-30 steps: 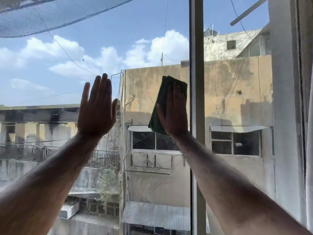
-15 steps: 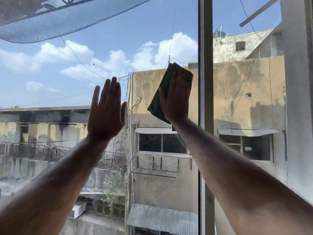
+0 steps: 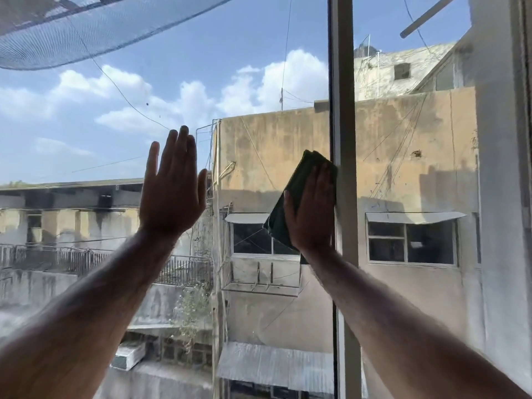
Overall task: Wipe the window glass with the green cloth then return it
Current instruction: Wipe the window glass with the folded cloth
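The window glass fills the view ahead of me. My right hand presses a dark green cloth flat against the pane, right beside the vertical frame bar. Most of the cloth is hidden under my palm; its left edge and top corner show. My left hand is flat against the glass to the left, fingers straight and close together, holding nothing.
A second pane lies right of the frame bar, with a pale wall or curtain edge at the far right. Blue netting hangs outside at the top left. Weathered buildings stand beyond the glass.
My right hand first slid the cloth up, then down and right until it sits against the frame bar. My left hand has stayed flat on the glass.
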Demonstrator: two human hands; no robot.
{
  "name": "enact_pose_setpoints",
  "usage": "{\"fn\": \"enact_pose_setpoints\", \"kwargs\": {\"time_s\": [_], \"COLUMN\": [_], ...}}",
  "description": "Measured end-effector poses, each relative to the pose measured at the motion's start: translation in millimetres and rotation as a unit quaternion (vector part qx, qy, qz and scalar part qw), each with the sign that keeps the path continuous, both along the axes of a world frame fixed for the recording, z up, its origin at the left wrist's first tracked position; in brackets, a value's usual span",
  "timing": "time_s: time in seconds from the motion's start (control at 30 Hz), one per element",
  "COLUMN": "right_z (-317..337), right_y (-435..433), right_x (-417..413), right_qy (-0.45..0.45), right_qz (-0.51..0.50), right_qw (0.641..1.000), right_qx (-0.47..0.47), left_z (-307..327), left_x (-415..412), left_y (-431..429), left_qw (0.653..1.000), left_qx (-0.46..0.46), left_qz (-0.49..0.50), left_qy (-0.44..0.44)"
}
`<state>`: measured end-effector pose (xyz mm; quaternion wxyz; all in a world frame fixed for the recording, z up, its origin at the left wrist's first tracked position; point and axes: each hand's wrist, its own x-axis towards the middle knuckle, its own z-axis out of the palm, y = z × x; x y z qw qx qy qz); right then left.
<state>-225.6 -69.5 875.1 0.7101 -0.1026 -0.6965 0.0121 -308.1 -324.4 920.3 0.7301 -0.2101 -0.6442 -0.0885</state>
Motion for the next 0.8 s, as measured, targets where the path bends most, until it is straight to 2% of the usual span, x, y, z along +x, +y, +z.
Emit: {"fn": "enact_pose_setpoints", "kwargs": {"time_s": [0.07, 0.17, 0.23, 0.3, 0.37, 0.47, 0.63, 0.7, 0.8], "right_z": [33, 64, 57, 31, 3, -8, 1, 4, 5], "right_y": [-13, -19, -16, -9, -3, 0, -3, -4, -12], "right_x": [-4, -6, -9, -11, -12, -7, 17, 27, 36], "right_qy": [0.022, 0.017, 0.007, -0.021, -0.057, -0.082, -0.109, -0.119, -0.109], "right_qz": [0.013, 0.012, 0.017, 0.015, 0.017, 0.037, 0.159, 0.142, 0.087], "right_qw": [0.999, 1.0, 0.996, 0.982, 0.966, 0.963, 0.963, 0.964, 0.971], "right_qx": [-0.03, 0.008, 0.084, 0.19, 0.252, 0.254, 0.19, 0.19, 0.193], "left_z": [0, 0, 2, 3, 3, 1, 4, 10, 18], "left_x": [0, -1, -2, -3, -2, 0, 10, 19, 36], "left_y": [0, 0, 0, -1, -1, -1, -4, 2, 22], "left_qw": [1.0, 1.0, 1.0, 1.0, 1.0, 1.0, 0.999, 0.996, 0.973], "left_qx": [0.0, -0.003, -0.004, -0.006, -0.007, -0.013, -0.002, -0.007, -0.104], "left_qz": [0.001, 0.0, -0.002, -0.002, 0.003, 0.0, -0.035, -0.088, -0.204], "left_qy": [0.001, 0.003, 0.007, 0.005, -0.004, -0.017, -0.016, -0.011, -0.026]}}
